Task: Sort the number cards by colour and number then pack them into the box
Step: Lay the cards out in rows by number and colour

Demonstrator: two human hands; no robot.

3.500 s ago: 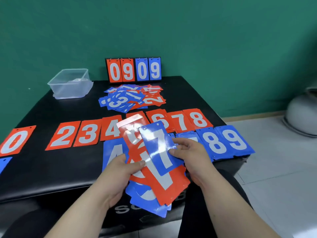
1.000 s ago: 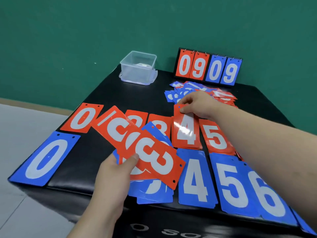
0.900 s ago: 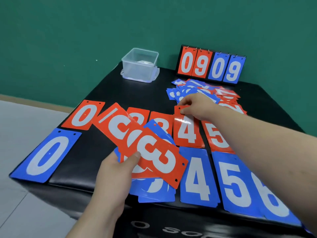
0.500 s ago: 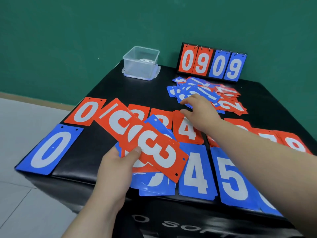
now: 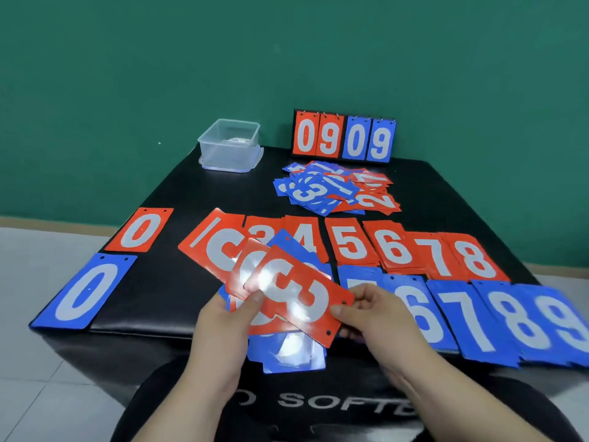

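The black padded table (image 5: 172, 282) has bare room on its left half. A red row of number cards (image 5: 392, 247) and a blue row (image 5: 510, 320) cross it, the blue row overhanging the near edge. A loose mixed pile (image 5: 334, 191) lies behind them, right of the clear plastic box (image 5: 223, 154) at the far-left corner. The left hand (image 5: 220, 333) grips a fan of cards (image 5: 223, 250), thumb pressed on top. The right hand (image 5: 373, 317) pinches the end of the red 3 card (image 5: 296, 298).

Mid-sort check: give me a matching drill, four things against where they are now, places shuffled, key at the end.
1. clear box
2. scoreboard
3. unsorted pile
4. red 3 card

A. atop the fan of cards in the left hand, pinched by the right hand
B. table's far left
C. upright at the far edge
D. flat, just before the scoreboard

Pairs: 1-B; 2-C; 3-D; 4-A
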